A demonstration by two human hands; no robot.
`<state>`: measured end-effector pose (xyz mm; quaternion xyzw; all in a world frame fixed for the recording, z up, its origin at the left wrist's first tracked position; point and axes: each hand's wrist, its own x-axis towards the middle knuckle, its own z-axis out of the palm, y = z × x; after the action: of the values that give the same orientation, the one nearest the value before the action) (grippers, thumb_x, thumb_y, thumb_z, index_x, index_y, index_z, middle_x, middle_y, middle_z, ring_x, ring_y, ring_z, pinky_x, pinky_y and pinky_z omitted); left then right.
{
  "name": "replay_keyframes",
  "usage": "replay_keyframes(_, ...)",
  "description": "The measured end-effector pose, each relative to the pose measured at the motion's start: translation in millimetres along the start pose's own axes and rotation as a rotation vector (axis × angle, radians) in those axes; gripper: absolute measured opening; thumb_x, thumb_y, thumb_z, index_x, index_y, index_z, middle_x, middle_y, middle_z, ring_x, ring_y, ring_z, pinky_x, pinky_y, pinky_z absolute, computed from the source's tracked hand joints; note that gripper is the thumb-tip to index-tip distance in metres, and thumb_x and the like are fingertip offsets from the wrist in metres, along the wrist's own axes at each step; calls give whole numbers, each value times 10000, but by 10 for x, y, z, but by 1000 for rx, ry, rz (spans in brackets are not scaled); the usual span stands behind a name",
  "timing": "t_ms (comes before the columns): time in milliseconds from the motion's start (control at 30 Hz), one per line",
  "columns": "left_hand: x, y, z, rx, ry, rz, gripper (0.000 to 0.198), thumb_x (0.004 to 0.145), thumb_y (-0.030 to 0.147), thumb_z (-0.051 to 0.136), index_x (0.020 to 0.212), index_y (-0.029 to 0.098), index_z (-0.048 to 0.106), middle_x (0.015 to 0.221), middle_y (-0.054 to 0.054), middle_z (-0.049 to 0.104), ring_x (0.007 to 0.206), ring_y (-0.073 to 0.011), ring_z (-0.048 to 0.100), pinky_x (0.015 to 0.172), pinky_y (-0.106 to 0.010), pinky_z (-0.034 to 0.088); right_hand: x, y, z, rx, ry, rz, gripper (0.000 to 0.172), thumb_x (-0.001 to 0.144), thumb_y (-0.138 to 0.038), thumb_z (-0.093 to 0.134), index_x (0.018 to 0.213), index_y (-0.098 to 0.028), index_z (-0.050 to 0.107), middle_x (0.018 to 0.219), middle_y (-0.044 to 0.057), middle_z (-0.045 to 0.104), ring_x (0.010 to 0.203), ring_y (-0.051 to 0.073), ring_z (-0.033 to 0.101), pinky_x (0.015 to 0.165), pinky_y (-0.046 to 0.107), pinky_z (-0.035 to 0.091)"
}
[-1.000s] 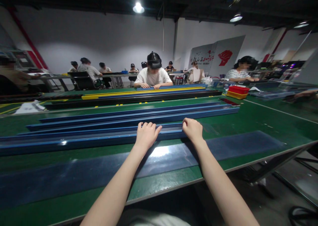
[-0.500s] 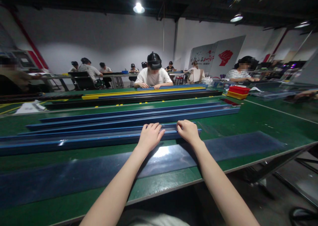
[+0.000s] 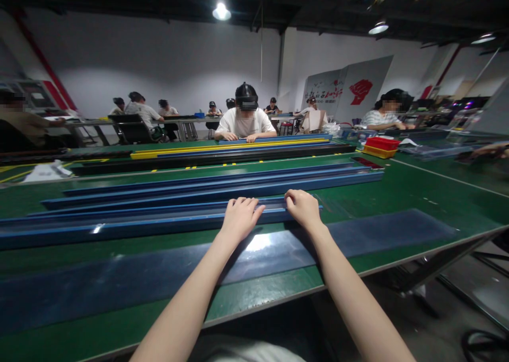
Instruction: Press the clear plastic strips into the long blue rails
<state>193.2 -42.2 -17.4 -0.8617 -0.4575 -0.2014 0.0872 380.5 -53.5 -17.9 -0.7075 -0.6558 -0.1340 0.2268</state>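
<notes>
A long blue channel (image 3: 159,226) lies across the green table in front of me, its open trough facing up. My left hand (image 3: 240,213) rests over the channel near its right part, fingers stretched toward the far wall and the thumb apart. Close to the channel's right end, my right hand (image 3: 302,208) is closed, its fingers curled over the channel; the fingertips are hidden. A clear, glossy plastic strip (image 3: 382,234) lies flat on the table under my forearms, nearer to me than the channel.
More blue channels (image 3: 338,182) lie just beyond, with a phone (image 3: 368,163) by their right end. Farther back are yellow strips (image 3: 191,151), a black bar (image 3: 246,157) and red and yellow bins (image 3: 380,147). A co-worker (image 3: 245,121) sits opposite. The table edge (image 3: 397,264) is near me.
My right hand has shifted slightly to the right and away from me along the channel. My left hand and the channels look nearly unchanged.
</notes>
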Motion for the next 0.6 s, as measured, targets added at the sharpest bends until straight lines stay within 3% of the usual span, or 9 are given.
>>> replay_keyframes(267,-4,-20,-61,96,57,-125,452,911,419,234,878,187,620,888,-81,657,869,-235,542,755,-366,305,24,51,35,-19,45,127,266,811,-218,388,988,-180,584,872,78,665,788,183,602,641,243,358)
replay_keyframes(600,-2,-46,-22,155,119,-197,471,905,416,251,845,152,636,863,-111,656,845,-261,557,744,-378,299,20,24,25,-91,-38,104,263,829,-241,369,936,-195,605,828,70,675,761,186,610,626,250,347)
